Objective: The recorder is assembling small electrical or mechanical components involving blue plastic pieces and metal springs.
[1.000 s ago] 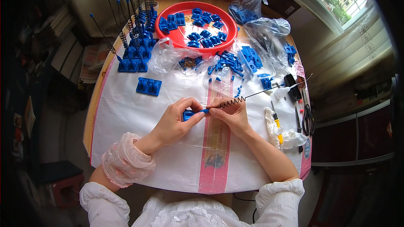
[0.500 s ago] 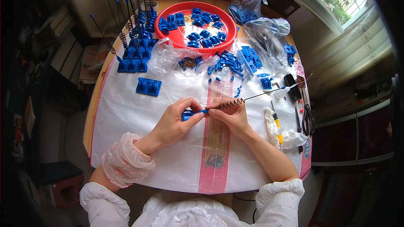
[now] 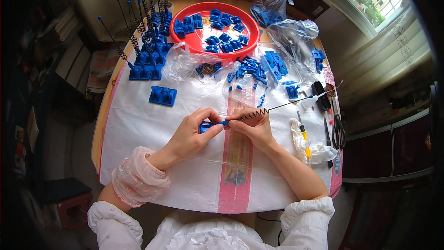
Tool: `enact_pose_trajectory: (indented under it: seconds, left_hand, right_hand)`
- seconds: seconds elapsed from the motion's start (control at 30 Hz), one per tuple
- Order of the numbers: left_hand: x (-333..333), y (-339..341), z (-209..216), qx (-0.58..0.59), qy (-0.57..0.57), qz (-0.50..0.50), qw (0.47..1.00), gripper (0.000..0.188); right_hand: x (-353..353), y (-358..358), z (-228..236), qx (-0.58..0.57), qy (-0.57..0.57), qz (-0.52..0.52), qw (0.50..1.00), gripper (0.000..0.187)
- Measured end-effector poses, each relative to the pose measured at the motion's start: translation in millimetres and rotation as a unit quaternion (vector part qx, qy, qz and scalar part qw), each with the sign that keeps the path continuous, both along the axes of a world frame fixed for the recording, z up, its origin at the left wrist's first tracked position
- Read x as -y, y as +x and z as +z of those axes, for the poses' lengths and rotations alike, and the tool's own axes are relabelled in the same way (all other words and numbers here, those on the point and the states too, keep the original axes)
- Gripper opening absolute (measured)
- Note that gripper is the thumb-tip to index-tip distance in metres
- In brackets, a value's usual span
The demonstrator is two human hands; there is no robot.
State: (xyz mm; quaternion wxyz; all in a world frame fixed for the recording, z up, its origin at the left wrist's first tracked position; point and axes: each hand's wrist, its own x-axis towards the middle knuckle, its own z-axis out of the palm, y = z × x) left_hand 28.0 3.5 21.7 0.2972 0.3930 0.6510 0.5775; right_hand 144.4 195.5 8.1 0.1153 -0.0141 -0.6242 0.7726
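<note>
My left hand is closed around a blue plastic base, whose narrow tip points right between my fingers. My right hand pinches the near end of a black coil spring against that blue tip. From the coil a thin straight wire runs up to the right, with a small blue bead on it. The exact joint between spring and base is hidden by my fingertips. A separate blue base lies on the white sheet beyond my left hand.
At the far left stand several blue bases with upright springs. A red basin of blue parts sits at the back. Small blue pieces lie before it. On the right are a yellow-handled screwdriver and scissors.
</note>
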Motion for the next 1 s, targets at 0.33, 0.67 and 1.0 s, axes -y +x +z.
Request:
enact_pose_trajectory:
  seconds: [0.33,0.67,1.0]
  left_hand:
    - [0.1,0.4,-0.2,-0.007,0.004,0.001,1.0,0.019]
    - [0.1,0.3,-0.6,-0.003,0.0,-0.001,1.0,0.018]
    - [0.3,-0.8,-0.3,0.01,0.003,-0.005,1.0,0.018]
  right_hand:
    - [-0.5,-0.3,-2.0,-0.008,-0.011,0.003,1.0,0.013]
    - [-0.8,-0.2,-2.7,-0.01,0.004,0.002,1.0,0.011]
    - [-0.1,-0.5,-0.8,-0.003,-0.008,0.001,1.0,0.013]
